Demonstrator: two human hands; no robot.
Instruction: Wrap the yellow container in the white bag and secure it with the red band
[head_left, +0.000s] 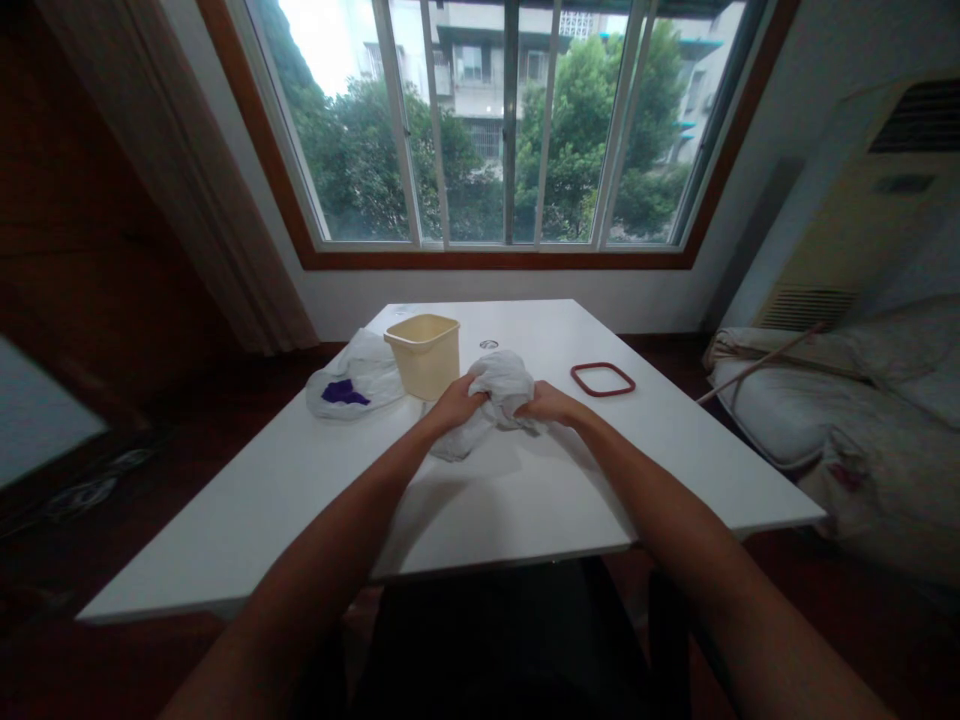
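The white cloth (501,385) is gripped by the closed left hand (455,405) at 9 o'clock and the closed right hand (551,403) at 3 o'clock; it is judged light, limp and non-fragile; bunched folds are best grasped.

Noted: white crumpled bundle (501,385), cloth or thin plastic, not determinable. Bunched in a loose mound, top raised, lower left tail lying flat on the white table (510,500). Gripped at both sides by left hand (457,403) and right hand (551,402).
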